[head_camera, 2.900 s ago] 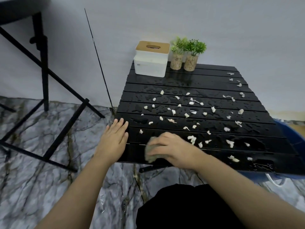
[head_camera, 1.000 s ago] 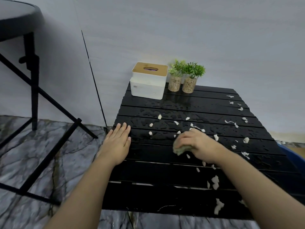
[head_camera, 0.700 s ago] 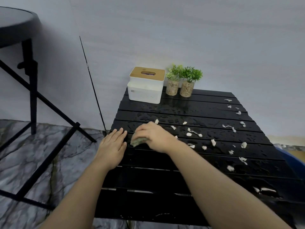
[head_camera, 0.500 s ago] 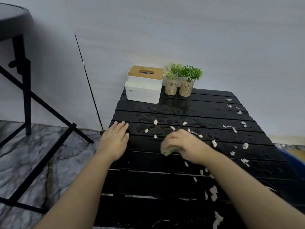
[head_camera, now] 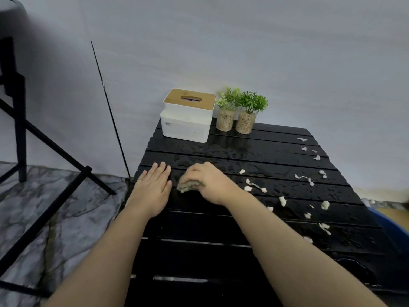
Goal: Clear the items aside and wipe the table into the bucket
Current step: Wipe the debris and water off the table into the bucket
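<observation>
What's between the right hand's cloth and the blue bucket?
Head view: wet black table slats strewn with white scraps lie between the cloth and the bucket; nothing else.

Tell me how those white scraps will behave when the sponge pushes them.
The white scraps look soggy and thin, so probably limp and light. On the wet table they may cling and smear rather than slide. Small ones could drop into slat gaps.
</observation>
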Demonstrator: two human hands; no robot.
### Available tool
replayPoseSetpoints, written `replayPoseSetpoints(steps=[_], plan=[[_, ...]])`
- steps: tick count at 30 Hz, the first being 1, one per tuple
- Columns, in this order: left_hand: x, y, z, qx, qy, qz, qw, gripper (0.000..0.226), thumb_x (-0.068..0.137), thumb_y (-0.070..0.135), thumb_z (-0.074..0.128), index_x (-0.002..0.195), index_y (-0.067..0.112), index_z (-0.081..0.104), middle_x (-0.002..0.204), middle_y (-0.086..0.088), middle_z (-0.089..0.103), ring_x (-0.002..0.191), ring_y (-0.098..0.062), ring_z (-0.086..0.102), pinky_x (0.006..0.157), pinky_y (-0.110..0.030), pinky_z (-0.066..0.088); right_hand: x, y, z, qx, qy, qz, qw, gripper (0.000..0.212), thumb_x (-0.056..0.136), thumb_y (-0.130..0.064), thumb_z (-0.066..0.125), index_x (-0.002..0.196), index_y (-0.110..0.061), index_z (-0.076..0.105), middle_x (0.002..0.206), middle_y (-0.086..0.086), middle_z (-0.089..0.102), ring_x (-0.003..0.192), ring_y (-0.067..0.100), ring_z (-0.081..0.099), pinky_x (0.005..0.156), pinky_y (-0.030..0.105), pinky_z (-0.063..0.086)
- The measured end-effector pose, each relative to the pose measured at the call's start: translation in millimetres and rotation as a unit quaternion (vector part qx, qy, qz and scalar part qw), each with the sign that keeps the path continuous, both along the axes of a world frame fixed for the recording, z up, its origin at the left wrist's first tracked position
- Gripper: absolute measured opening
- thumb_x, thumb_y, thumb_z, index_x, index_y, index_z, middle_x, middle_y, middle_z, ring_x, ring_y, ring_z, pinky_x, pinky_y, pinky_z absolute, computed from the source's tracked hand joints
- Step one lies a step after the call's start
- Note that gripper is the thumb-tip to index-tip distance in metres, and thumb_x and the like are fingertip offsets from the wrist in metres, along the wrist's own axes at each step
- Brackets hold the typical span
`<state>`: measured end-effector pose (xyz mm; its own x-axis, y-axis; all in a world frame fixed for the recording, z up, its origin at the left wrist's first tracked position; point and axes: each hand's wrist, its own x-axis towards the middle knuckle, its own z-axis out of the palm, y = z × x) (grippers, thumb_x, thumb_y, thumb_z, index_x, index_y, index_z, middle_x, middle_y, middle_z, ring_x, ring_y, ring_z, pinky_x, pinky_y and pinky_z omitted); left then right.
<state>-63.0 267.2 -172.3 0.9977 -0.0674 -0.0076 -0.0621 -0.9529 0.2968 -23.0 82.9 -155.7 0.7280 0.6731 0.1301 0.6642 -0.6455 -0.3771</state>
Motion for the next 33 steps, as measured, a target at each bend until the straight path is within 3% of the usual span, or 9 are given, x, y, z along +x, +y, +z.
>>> replayPoseSetpoints(steps=[5, 8, 12, 17, 23, 25, 27, 31, 33], plan=[[-1, -1, -3, -0.005, -0.003, 0.0, 1.0, 0.051, 0.099, 0.031, 0.018, 0.147, 0.018, 0.009, 0.158, 0.001, 0.002, 0.146, -0.014, -0.004, 0.119, -0.034, -0.001, -30, -92, 23, -0.085, 0.031, -0.019, 0.996, 0.04, 0.077, 0.005, 0.06, 0.101, -0.026, 0.068, 0.112, -0.003, 0.062, 0.1, 0.025, 0.05, 0.092, 0.036, 0.039], [-1, -1, -1, -0.005, -0.003, -0.002, 1.0, 0.051, 0.099, 0.03, 0.018, 0.147, 0.018, 0.008, 0.158, 0.001, 0.002, 0.146, -0.014, -0.004, 0.119, -0.034, -0.001, -26, -104, 49, -0.186, 0.074, -0.043, 0.979, 0.041, 0.081, 0.005, 0.054, 0.102, -0.027, 0.068, 0.115, -0.005, 0.058, 0.102, 0.02, 0.045, 0.095, 0.037, 0.039], [-3, 0, 2, -0.005, -0.004, 0.002, 1.0, 0.051, 0.099, 0.031, 0.018, 0.148, 0.018, 0.008, 0.158, 0.001, 0.002, 0.145, -0.014, -0.005, 0.119, -0.034, -0.001, 16, -41, 53, -0.058, 0.019, -0.036, 0.997, 0.036, 0.079, 0.004, 0.056, 0.103, -0.019, 0.069, 0.114, 0.007, 0.062, 0.103, 0.027, 0.054, 0.096, 0.031, 0.038], [-3, 0, 1, 0.001, 0.002, 0.0, 1.0, 0.051, 0.099, 0.032, 0.018, 0.147, 0.019, 0.009, 0.158, 0.002, 0.002, 0.145, -0.013, -0.005, 0.118, -0.032, -0.001, 39, 6, 15, -0.033, 0.036, -0.074, 0.996, 0.035, 0.086, -0.004, 0.054, 0.109, -0.028, 0.064, 0.127, 0.002, 0.053, 0.108, 0.03, 0.045, 0.096, 0.047, 0.04], [1, -6, 7, -0.012, 0.026, 0.011, 1.0, 0.051, 0.099, 0.032, 0.02, 0.147, 0.02, 0.01, 0.158, 0.003, 0.004, 0.145, -0.013, -0.003, 0.118, -0.033, -0.002, -4, -97, 25, -0.11, 0.042, -0.097, 0.988, 0.039, 0.085, 0.001, 0.055, 0.111, -0.026, 0.063, 0.125, -0.002, 0.054, 0.101, 0.024, 0.042, 0.096, 0.039, 0.038], [0, -17, 14, -0.02, 0.026, 0.013, 0.999, 0.051, 0.099, 0.032, 0.02, 0.147, 0.02, 0.01, 0.158, 0.003, 0.008, 0.146, -0.013, -0.001, 0.118, -0.033, -0.002, -21, -136, 39, -0.14, 0.072, -0.101, 0.982, 0.037, 0.083, 0.001, 0.057, 0.107, -0.025, 0.067, 0.118, -0.001, 0.058, 0.101, 0.022, 0.046, 0.095, 0.029, 0.035], [-2, -38, 19, -0.022, 0.003, -0.007, 1.0, 0.051, 0.099, 0.032, 0.02, 0.147, 0.021, 0.01, 0.157, 0.004, 0.012, 0.146, -0.013, 0.0, 0.119, -0.034, -0.002, -22, -156, 53, -0.137, 0.13, -0.125, 0.974, 0.035, 0.082, 0.002, 0.058, 0.101, -0.026, 0.069, 0.111, -0.002, 0.059, 0.102, 0.02, 0.052, 0.093, 0.028, 0.039], [-7, -92, 19, -0.07, 0.005, -0.05, 0.996, 0.051, 0.099, 0.032, 0.019, 0.147, 0.021, 0.01, 0.157, 0.005, 0.01, 0.145, -0.01, -0.001, 0.118, -0.032, -0.002, 14, -138, 58, 0.02, 0.083, -0.199, 0.976, 0.038, 0.083, 0.005, 0.052, 0.103, -0.024, 0.068, 0.11, 0.003, 0.058, 0.092, 0.021, 0.054, 0.069, 0.018, 0.044], [-10, -105, 12, -0.068, 0.01, -0.044, 0.997, 0.051, 0.099, 0.032, 0.02, 0.147, 0.02, 0.01, 0.158, 0.005, 0.008, 0.145, -0.01, -0.002, 0.118, -0.032, -0.002, 32, -114, 44, 0.036, 0.066, -0.183, 0.98, 0.036, 0.085, 0.002, 0.051, 0.107, -0.021, 0.067, 0.112, 0.005, 0.057, 0.095, 0.027, 0.055, 0.065, 0.025, 0.042]])
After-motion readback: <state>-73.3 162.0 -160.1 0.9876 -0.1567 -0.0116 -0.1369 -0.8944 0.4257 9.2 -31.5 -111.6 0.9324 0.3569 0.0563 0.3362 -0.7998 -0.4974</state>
